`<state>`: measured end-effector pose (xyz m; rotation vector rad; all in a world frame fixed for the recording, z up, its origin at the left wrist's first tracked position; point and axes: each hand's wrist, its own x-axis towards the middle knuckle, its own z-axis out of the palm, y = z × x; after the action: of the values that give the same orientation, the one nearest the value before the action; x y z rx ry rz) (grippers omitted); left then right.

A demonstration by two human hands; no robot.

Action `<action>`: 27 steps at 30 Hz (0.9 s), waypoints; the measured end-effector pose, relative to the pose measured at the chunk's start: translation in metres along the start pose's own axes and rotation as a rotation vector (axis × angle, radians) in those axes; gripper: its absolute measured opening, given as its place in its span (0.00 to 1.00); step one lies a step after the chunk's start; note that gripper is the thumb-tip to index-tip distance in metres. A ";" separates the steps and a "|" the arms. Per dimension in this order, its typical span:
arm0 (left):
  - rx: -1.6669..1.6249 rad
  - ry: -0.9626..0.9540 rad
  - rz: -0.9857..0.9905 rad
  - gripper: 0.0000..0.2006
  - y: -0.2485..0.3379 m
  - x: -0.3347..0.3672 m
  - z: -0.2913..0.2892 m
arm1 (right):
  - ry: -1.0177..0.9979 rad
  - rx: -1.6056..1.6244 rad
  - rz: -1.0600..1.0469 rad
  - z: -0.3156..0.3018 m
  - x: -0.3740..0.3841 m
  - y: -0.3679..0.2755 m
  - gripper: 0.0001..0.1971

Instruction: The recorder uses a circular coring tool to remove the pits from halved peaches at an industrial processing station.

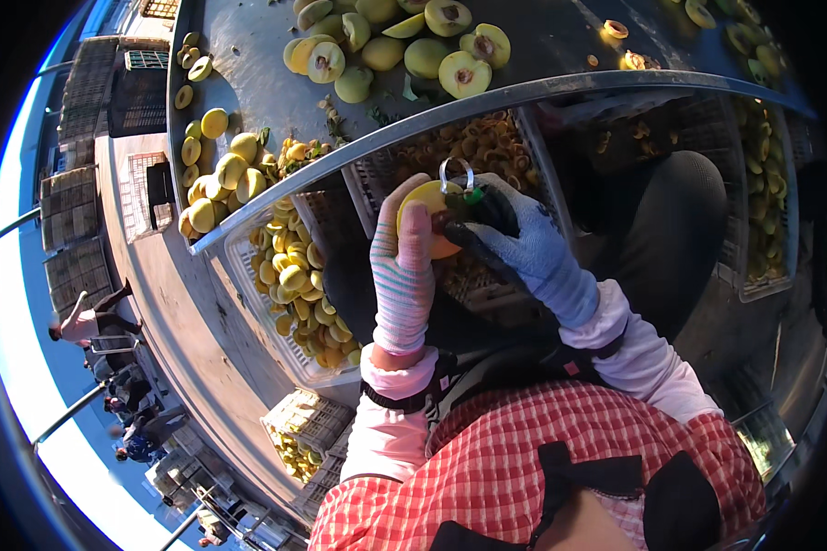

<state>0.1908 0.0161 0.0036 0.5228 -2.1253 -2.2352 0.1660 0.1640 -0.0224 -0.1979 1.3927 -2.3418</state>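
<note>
My left hand [401, 275], in a striped knit glove, is closed around a yellow peach [419, 195] above my lap. In my right hand [535, 246], in a blue glove with dark fingers, is a pitting tool [469, 195] with a curved metal loop and a green part by the fingers. The tool is right beside the peach, and my dark fingertips reach its lower side. My fingers partly hide the peach's cut face and the tool's handle.
A metal table [560, 89] in front carries whole and halved peaches [377, 50]. A white crate [314, 372] of yellow halves stands at the left, and a crate of brownish pieces [473, 147] lies under the table edge. Another crate [767, 292] stands right. Several people are far left.
</note>
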 end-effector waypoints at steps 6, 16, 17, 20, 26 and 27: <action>-0.036 0.123 0.057 0.21 -0.002 -0.015 0.015 | 0.178 -0.898 -0.320 0.021 -0.039 -0.003 0.12; 0.047 0.210 0.208 0.20 -0.012 -0.027 0.029 | 0.148 -0.624 -0.237 0.024 -0.049 -0.001 0.13; 0.067 0.212 0.220 0.20 -0.013 -0.028 0.028 | 0.146 -0.622 -0.237 0.022 -0.050 0.004 0.13; 0.158 0.122 0.222 0.18 -0.016 -0.029 0.027 | 0.097 -0.462 -0.095 0.007 -0.056 0.032 0.14; 0.000 -0.264 -0.217 0.15 0.009 -0.012 0.006 | -0.056 0.012 0.523 -0.002 -0.053 0.014 0.17; -0.014 -0.261 -0.240 0.15 0.011 -0.007 0.009 | -0.059 0.012 0.522 -0.002 -0.054 0.014 0.17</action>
<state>0.1929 0.0259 0.0164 0.5385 -2.2713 -2.5744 0.2183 0.1818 -0.0308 0.0928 1.2227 -1.8950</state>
